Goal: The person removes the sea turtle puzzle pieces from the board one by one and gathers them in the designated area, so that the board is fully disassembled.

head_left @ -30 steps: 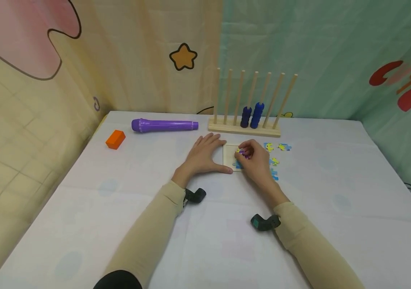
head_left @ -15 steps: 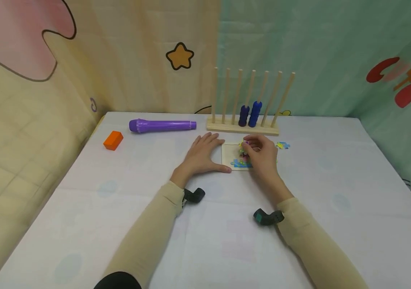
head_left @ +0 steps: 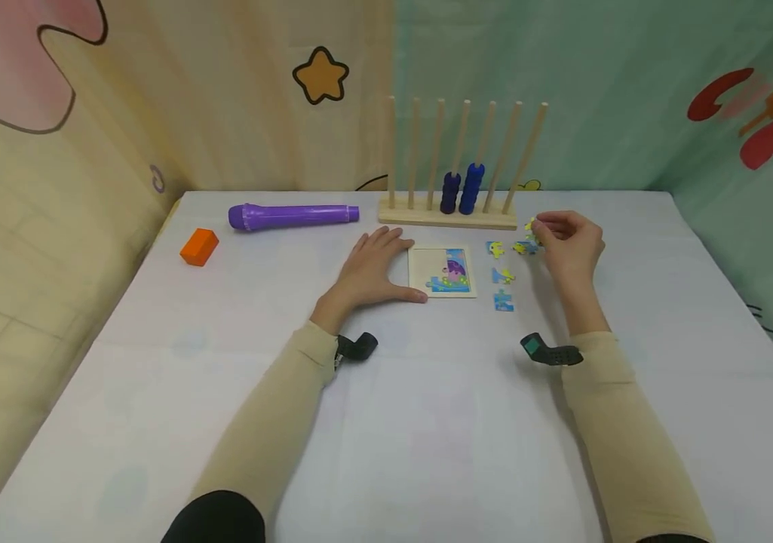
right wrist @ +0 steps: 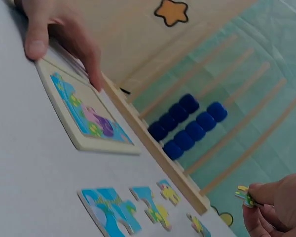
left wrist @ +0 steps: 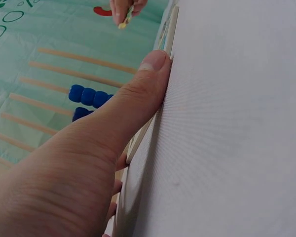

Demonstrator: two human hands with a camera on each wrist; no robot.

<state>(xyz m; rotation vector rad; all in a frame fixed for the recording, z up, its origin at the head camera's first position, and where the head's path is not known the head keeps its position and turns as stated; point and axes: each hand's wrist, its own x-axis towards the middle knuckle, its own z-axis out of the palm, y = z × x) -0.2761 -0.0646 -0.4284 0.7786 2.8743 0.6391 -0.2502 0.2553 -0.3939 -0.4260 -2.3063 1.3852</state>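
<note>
A small wooden puzzle tray (head_left: pixel 428 260) lies flat on the table, with some joined pieces (head_left: pixel 456 275) along its right and lower parts; they show a pink figure and purple shape on blue. At the tray's left side rests my left hand (head_left: pixel 374 271), fingers spread, thumb (left wrist: pixel 155 64) against the near corner. Off to the right, my right hand (head_left: pixel 572 245) pinches a small yellow-and-green puzzle piece (right wrist: pixel 245 196) between thumb and fingertips, raised above the table. Several loose puzzle pieces (head_left: pixel 504 302) lie between the tray and that hand.
Behind the tray stands a wooden peg rack (head_left: pixel 447 219) with upright rods; two carry blue beads (head_left: pixel 471 188). A purple toy microphone (head_left: pixel 294 216) and an orange block (head_left: pixel 199 246) lie to the left. Printed curtains (head_left: pixel 596 98) hang past the table's back edge.
My right hand has set the purple piece into the tray, let it go, then moved right and picked up another piece. My left hand has stayed at the tray. The head view has shifted slightly.
</note>
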